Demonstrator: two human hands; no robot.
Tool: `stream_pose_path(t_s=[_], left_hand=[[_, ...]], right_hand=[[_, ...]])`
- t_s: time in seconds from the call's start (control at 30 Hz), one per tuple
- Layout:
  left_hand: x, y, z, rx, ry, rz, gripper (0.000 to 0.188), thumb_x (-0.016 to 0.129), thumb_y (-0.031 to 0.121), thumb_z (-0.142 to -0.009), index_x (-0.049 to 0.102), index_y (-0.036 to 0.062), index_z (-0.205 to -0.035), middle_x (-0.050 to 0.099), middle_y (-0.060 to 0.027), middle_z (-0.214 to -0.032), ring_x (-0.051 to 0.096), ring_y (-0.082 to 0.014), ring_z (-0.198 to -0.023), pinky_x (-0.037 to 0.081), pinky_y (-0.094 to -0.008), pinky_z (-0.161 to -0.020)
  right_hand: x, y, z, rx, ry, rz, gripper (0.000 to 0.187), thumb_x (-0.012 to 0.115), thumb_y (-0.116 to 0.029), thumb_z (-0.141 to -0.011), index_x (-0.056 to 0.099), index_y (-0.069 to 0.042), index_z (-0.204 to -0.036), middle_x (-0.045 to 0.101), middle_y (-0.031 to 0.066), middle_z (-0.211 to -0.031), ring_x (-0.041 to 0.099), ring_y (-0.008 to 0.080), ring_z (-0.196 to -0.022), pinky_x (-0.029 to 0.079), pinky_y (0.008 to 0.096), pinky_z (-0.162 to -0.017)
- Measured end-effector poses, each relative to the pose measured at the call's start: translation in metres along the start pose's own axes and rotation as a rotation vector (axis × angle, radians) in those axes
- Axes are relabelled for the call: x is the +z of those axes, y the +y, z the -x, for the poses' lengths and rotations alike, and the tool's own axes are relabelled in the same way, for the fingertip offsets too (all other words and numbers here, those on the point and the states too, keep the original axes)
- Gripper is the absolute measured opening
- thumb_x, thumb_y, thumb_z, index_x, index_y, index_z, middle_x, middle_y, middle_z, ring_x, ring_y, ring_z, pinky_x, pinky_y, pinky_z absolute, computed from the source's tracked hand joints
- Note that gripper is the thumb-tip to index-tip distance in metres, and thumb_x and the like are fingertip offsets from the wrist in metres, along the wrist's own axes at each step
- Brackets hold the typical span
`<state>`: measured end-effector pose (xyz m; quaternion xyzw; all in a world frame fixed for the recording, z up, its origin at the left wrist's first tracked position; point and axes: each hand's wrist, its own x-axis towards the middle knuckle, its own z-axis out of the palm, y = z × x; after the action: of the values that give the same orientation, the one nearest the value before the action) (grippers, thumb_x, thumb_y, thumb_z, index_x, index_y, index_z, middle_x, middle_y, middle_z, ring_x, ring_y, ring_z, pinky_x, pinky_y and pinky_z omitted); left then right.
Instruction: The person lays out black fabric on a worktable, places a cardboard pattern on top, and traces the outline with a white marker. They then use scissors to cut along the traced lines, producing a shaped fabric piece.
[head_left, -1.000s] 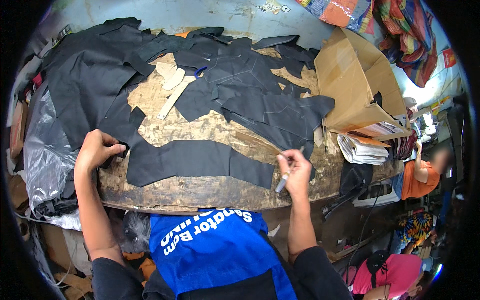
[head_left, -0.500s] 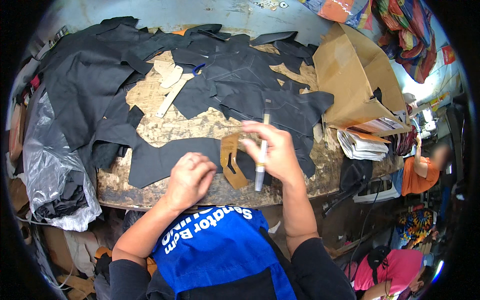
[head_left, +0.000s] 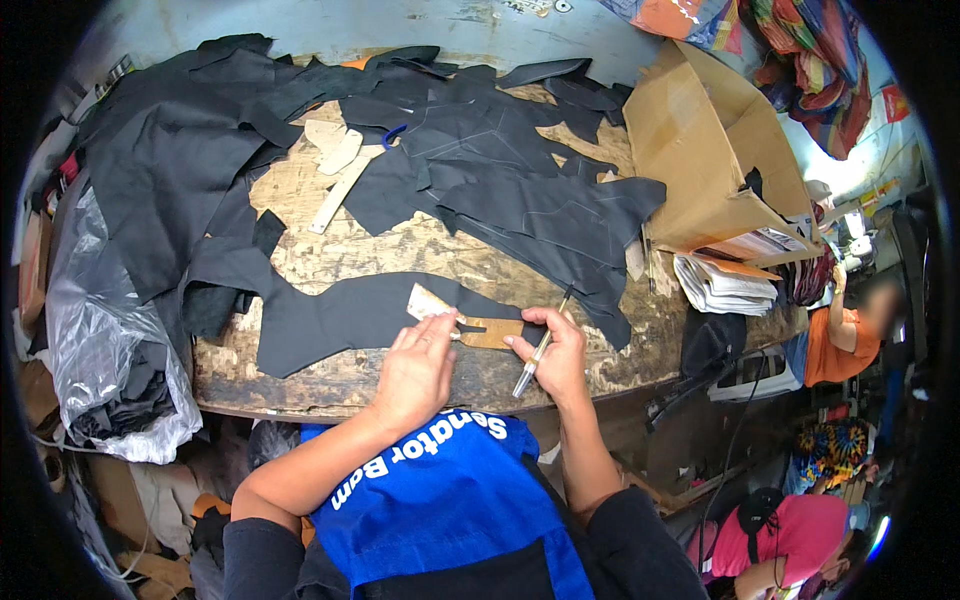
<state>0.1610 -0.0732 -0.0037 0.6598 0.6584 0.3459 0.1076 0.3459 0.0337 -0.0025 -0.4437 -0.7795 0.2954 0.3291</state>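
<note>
A brown template (head_left: 492,334) with a slot lies over the right part of a black leather piece (head_left: 335,320) near the table's front edge. Its left end looks pale and shiny. My left hand (head_left: 415,368) rests on that end, fingers stretched out over it, thumb hidden. At the right end, my right hand (head_left: 560,355) pinches the template's edge between thumb and fingers. A slim pen (head_left: 533,366) with a clear lower end is also held in this hand, slanting across the fingers.
Black leather sheets (head_left: 180,180) cover the left and back of the table (head_left: 310,255). Pale templates (head_left: 340,195) lie mid-table beside a blue curved object (head_left: 395,134). A cardboard box (head_left: 690,150) and folded papers (head_left: 725,290) stand right. Other people are farther right.
The template has been lowered from its upright tilt and turned to lie on the leather. My left hand has moved right onto it. My right hand has come down, with the pen now slanted.
</note>
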Motion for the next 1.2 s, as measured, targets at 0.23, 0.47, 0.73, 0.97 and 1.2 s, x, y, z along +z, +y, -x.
stream_pose_path(t_s=[0.23, 0.47, 0.73, 0.97, 1.2], left_hand=[[-0.005, -0.014, -0.009, -0.115, 0.050, 0.319, 0.056, 0.048, -0.004, -0.085, 0.032, 0.0020, -0.138, 0.063, -0.0180, -0.107, 0.057, -0.0347, -0.104, 0.044, -0.0406, -0.092], [-0.003, -0.018, -0.029, 0.108, -0.034, 0.035, 0.039, 0.055, -0.001, -0.078, 0.059, 0.0025, -0.116, 0.065, -0.0140, -0.105, 0.058, -0.0299, -0.096, 0.047, -0.0390, -0.084], [-0.023, -0.018, -0.054, 0.080, -0.217, -0.110, 0.015, 0.065, 0.011, -0.078, 0.063, 0.0006, -0.089, 0.062, -0.0110, -0.077, 0.062, -0.0271, -0.069, 0.051, -0.0376, -0.065], [-0.008, 0.016, -0.026, -0.712, 0.138, 1.418, 0.021, 0.063, 0.018, -0.089, 0.059, 0.0000, -0.079, 0.061, -0.0052, -0.065, 0.055, -0.0094, -0.047, 0.042, -0.0223, -0.040], [-0.007, 0.021, 0.005, 0.067, -0.193, 0.196, 0.037, 0.070, 0.029, -0.080, 0.061, 0.0040, -0.106, 0.060, -0.0174, -0.103, 0.057, -0.0317, -0.098, 0.046, -0.0438, -0.083]], right_hand=[[0.004, 0.015, 0.001, 0.006, 0.081, -0.093, 0.037, 0.083, -0.008, -0.061, 0.064, -0.001, -0.091, 0.066, 0.0094, -0.089, 0.060, 0.0187, -0.080, 0.047, 0.0294, -0.074], [0.002, 0.019, 0.003, -0.028, 0.091, -0.043, 0.036, 0.083, -0.008, -0.062, 0.063, -0.001, -0.091, 0.067, 0.0085, -0.091, 0.059, 0.0177, -0.080, 0.047, 0.0294, -0.076], [0.005, 0.004, 0.005, 0.026, 0.248, -0.120, 0.030, 0.081, -0.007, -0.068, 0.063, 0.000, -0.090, 0.066, 0.0076, -0.092, 0.060, 0.0136, -0.080, 0.048, 0.0272, -0.073], [0.023, -0.030, 0.009, 0.198, -0.118, -0.895, 0.035, 0.066, 0.011, -0.077, 0.052, 0.004, -0.109, 0.062, 0.0124, -0.101, 0.061, 0.0136, -0.091, 0.051, 0.0244, -0.081], [0.019, 0.007, -0.015, 0.226, -0.124, -0.650, 0.029, 0.067, 0.008, -0.078, 0.055, 0.003, -0.103, 0.064, 0.0083, -0.092, 0.062, 0.0107, -0.085, 0.051, 0.0222, -0.076]])
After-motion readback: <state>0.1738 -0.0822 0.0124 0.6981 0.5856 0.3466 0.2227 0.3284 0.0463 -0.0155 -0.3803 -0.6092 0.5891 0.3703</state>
